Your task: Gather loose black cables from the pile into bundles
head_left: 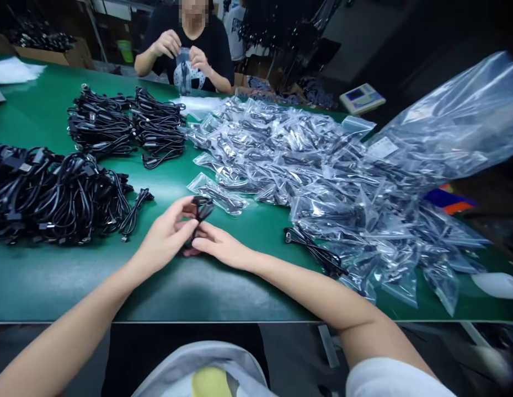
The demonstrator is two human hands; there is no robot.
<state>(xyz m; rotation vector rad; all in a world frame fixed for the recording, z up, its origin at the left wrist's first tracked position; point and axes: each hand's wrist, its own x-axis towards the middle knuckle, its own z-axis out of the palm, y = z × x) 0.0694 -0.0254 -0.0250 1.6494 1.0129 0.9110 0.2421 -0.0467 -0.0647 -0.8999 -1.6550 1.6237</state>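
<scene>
A bundled black cable (203, 208) is held between my two hands above the green table (165, 292). My left hand (171, 229) grips it from the left, fingers curled round its upper part. From the right, my right hand (217, 245) closes on its lower part, which the fingers partly hide. Just beyond my hands lies a clear zip bag (219, 193) with a cable inside. On the left sits a large pile of bundled black cables (62, 193). One loose unbagged cable (314, 251) rests to the right, beside the bagged ones.
Many bagged cables (289, 149) are heaped over the table's right half. A large clear plastic bag (455, 121) stands at the right. Two more cable stacks (128, 121) lie farther back. Across the table a person (186, 55) holds a small bag. A scale-like device (362, 99) is behind the heap.
</scene>
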